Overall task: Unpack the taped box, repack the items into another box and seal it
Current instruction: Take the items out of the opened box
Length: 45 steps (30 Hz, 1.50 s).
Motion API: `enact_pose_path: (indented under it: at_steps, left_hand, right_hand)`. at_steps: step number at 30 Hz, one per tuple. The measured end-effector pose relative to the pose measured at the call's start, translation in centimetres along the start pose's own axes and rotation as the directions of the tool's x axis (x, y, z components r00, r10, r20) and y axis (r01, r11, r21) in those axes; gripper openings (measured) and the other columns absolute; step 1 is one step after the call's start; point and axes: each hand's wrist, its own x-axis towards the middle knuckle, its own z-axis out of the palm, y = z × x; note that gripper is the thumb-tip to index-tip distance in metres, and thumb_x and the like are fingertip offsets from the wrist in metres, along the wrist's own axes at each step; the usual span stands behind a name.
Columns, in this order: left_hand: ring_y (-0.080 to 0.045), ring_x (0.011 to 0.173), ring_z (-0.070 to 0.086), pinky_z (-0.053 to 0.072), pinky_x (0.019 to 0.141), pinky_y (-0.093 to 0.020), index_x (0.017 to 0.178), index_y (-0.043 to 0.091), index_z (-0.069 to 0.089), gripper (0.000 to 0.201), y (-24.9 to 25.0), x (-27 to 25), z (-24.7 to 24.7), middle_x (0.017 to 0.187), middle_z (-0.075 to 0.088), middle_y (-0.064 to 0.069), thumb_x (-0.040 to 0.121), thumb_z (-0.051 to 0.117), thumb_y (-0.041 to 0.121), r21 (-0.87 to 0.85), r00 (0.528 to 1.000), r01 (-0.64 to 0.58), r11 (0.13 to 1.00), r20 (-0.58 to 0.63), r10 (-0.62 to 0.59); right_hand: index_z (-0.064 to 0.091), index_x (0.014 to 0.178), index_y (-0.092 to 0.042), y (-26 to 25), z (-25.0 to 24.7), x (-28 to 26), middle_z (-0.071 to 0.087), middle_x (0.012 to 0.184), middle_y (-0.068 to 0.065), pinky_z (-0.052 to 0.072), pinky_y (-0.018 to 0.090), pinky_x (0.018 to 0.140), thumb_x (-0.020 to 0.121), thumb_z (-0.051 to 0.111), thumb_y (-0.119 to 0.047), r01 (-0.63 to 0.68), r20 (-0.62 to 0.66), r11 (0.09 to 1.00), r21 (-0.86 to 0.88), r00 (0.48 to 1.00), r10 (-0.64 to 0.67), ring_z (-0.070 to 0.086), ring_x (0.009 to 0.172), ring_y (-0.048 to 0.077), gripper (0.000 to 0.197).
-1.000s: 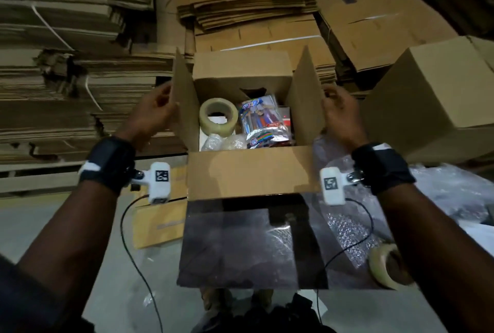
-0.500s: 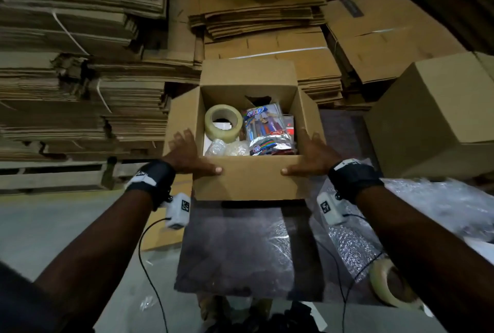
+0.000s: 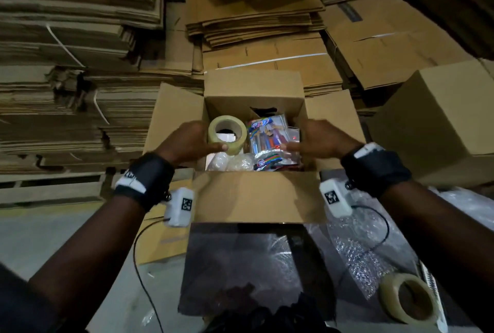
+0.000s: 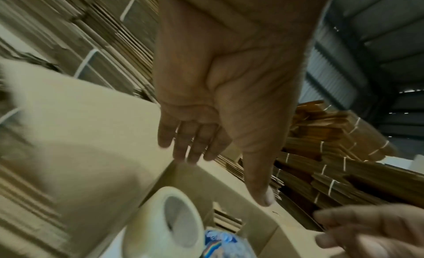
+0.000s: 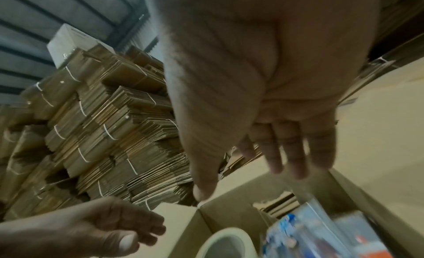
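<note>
An open cardboard box (image 3: 256,196) stands on a dark table in the head view, all its flaps folded outward. Inside lie a roll of clear tape (image 3: 227,132), a colourful packet of pens (image 3: 270,140) and some clear plastic wrap (image 3: 232,162). My left hand (image 3: 197,142) hovers over the box's left side with straight fingers, its thumb close to the tape roll (image 4: 160,225). My right hand (image 3: 312,142) hovers over the right side, thumb near the packet (image 5: 309,231). Both palms (image 4: 218,135) (image 5: 252,144) hold nothing.
A second, closed cardboard box (image 3: 438,124) stands at the right. Another tape roll (image 3: 409,298) and bubble wrap (image 3: 361,252) lie on the table's near right. Bundled stacks of flat cardboard (image 3: 74,51) fill the space behind and to the left.
The side flaps stood upright in my hands, then went down and outward. Both hands have now left the box's front corners and moved in over its open top.
</note>
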Motion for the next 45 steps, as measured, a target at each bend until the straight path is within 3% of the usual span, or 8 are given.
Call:
enact_pose_path:
  at_steps: [4, 10, 14, 21, 24, 31, 37, 45]
  left_hand:
    - [-0.03, 0.075, 0.056, 0.036, 0.063, -0.032, 0.083, 0.0, 0.069, 0.056, 2.7, 5.7, -1.4, 0.078, 0.065, -0.015, 0.088, 0.065, 0.055, 0.114, 0.969, -0.049, 0.992, 0.246, 0.02]
    - [-0.035, 0.107, 0.061, 0.042, 0.085, -0.033, 0.103, -0.003, 0.07, 0.05, 1.7, 10.8, 5.1, 0.111, 0.067, -0.02, 0.088, 0.071, 0.044, 0.273, 0.919, -0.065, 0.96, 0.391, -0.049]
    - [-0.03, 0.13, 0.05, 0.041, 0.107, -0.041, 0.134, 0.013, 0.056, 0.062, -1.8, 11.7, 8.4, 0.143, 0.052, -0.006, 0.082, 0.076, 0.04, 0.282, 0.939, -0.036, 0.959, 0.339, -0.064]
    - [-0.035, 0.117, 0.057, 0.037, 0.105, -0.06, 0.105, 0.02, 0.065, 0.029, -2.8, 12.1, 8.2, 0.132, 0.06, -0.009, 0.082, 0.068, 0.039, 0.297, 0.934, -0.085, 0.951, 0.357, -0.028]
    - [-0.034, 0.124, 0.053, 0.035, 0.107, -0.054, 0.125, 0.018, 0.06, 0.04, -2.6, 11.5, 7.8, 0.138, 0.057, -0.007, 0.088, 0.064, 0.033, 0.278, 0.944, -0.07, 0.958, 0.329, -0.026]
    - [-0.032, 0.127, 0.053, 0.042, 0.102, -0.036, 0.134, 0.013, 0.06, 0.048, 1.3, 8.2, 3.1, 0.143, 0.055, -0.009, 0.088, 0.064, 0.026, 0.133, 0.969, -0.158, 0.978, 0.21, 0.128]
    - [-0.035, 0.124, 0.055, 0.045, 0.1, -0.038, 0.141, 0.015, 0.054, 0.052, 2.5, 4.0, -0.8, 0.142, 0.056, -0.012, 0.092, 0.067, 0.023, 0.102, 0.976, -0.212, 0.972, 0.069, 0.206]
    - [-0.038, 0.109, 0.063, 0.052, 0.084, -0.048, 0.134, 0.025, 0.059, 0.042, 2.2, -6.0, 0.5, 0.128, 0.066, -0.011, 0.093, 0.063, 0.029, 0.168, 0.939, -0.345, 0.923, 0.042, 0.343]
  right_hand:
    - [0.07, 0.112, -0.013, -2.3, -2.0, 4.6, 0.063, 0.095, 0.0, 0.036, 0.027, 0.07, 0.094, 0.07, -0.041, -0.035, -0.064, 0.993, 0.111, 0.997, 0.043, 0.061, 0.091, 0.021, 0.033]
    - [0.068, 0.103, -0.004, -0.2, 5.3, 8.8, 0.063, 0.092, 0.011, 0.047, 0.035, 0.071, 0.086, 0.075, -0.046, -0.344, 0.052, 0.921, 0.185, 0.939, 0.34, 0.065, 0.091, 0.029, 0.046]
    - [0.061, 0.083, -0.014, 0.1, 7.3, 9.8, 0.062, 0.087, 0.005, 0.044, 0.031, 0.069, 0.074, 0.082, -0.055, -0.421, 0.067, 0.88, 0.22, 0.907, 0.417, 0.061, 0.083, 0.024, 0.047]
    - [0.069, 0.095, -0.007, 1.2, 8.6, 10.7, 0.07, 0.099, 0.008, 0.056, 0.039, 0.074, 0.071, 0.092, -0.036, -0.473, 0.161, 0.789, 0.392, 0.88, 0.447, 0.067, 0.089, 0.025, 0.044]
    - [0.07, 0.087, -0.008, 2.1, 7.9, 11.1, 0.069, 0.083, 0.005, 0.053, 0.031, 0.064, 0.072, 0.092, -0.028, -0.468, 0.185, 0.704, 0.534, 0.878, 0.443, 0.064, 0.073, 0.018, 0.034]
    - [0.068, 0.116, 0.005, 2.0, 2.5, 8.6, 0.076, 0.103, 0.022, 0.055, 0.058, 0.094, 0.082, 0.082, -0.019, -0.538, 0.426, 0.344, 0.77, 0.834, 0.35, 0.071, 0.102, 0.04, 0.044]
    - [0.063, 0.107, 0.002, 0.2, -1.4, 2.1, 0.076, 0.08, 0.019, 0.061, 0.041, 0.053, 0.096, 0.066, -0.014, -0.43, 0.376, 0.166, 0.887, 0.883, 0.281, 0.075, 0.063, 0.028, 0.019]
    - [0.067, 0.124, -0.001, -1.7, 2.4, -7.9, 0.071, 0.117, 0.025, 0.054, 0.058, 0.096, 0.077, 0.082, -0.013, -0.258, 0.226, 0.087, 0.962, 0.935, 0.274, 0.068, 0.111, 0.042, 0.05]
